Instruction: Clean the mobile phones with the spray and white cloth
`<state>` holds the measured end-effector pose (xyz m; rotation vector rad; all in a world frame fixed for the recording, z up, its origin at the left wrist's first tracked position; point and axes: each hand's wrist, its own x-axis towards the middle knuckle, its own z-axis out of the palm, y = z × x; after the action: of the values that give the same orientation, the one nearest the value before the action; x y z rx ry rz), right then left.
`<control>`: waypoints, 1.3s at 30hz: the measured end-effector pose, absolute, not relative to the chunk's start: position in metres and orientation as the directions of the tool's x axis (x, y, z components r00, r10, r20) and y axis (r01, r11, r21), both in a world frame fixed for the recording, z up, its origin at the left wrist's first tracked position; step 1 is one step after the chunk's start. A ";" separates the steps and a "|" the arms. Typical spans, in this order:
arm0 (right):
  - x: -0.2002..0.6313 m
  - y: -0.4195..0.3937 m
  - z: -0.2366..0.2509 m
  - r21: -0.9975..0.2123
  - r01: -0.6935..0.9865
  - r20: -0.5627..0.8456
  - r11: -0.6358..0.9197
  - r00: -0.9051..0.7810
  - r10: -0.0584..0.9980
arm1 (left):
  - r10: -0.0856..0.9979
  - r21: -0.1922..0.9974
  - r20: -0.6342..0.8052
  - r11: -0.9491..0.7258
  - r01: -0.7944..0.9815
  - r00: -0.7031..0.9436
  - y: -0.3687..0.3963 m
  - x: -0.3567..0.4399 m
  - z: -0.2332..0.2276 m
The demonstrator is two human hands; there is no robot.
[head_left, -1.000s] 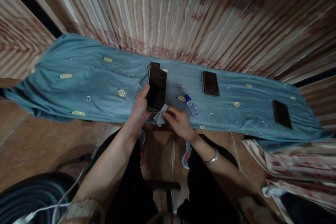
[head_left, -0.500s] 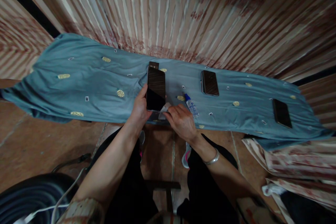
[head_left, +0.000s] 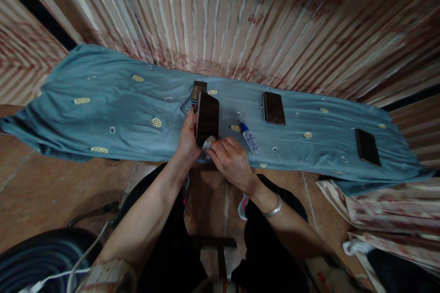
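Note:
My left hand is closed around the left side of a dark smartphone, which is tilted above the cloth. A small pale wipe is pinched in my right hand and touches the phone's lower edge. Just right of that hand lies a clear bottle with a blue cap. Behind the held phone, a small dark flat object rests on the cloth; the held phone partly hides what lies near it.
A blue-green cloth covers the long surface. On its right half lie a dark phone-like stack and another dark phone. A pleated curtain hangs behind. A black coil and white cable sit at lower left.
My left hand has turned and tilted the phone, shifting it slightly right and uncovering more of the small dark object behind. My right hand has moved left with the wipe along the lower edge.

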<state>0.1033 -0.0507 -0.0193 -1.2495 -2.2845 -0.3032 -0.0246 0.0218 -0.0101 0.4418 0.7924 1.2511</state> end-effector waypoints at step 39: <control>0.094 -0.027 -0.012 -0.320 0.821 0.518 0.472 -0.266 0.813 | 0.973 0.756 -0.227 0.203 -0.622 0.042 0.003 0.001 -0.025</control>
<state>0.0940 -0.0272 -0.0121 -1.3493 -2.0895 -0.0164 0.0005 0.0034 -0.0247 0.5325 0.8294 1.3121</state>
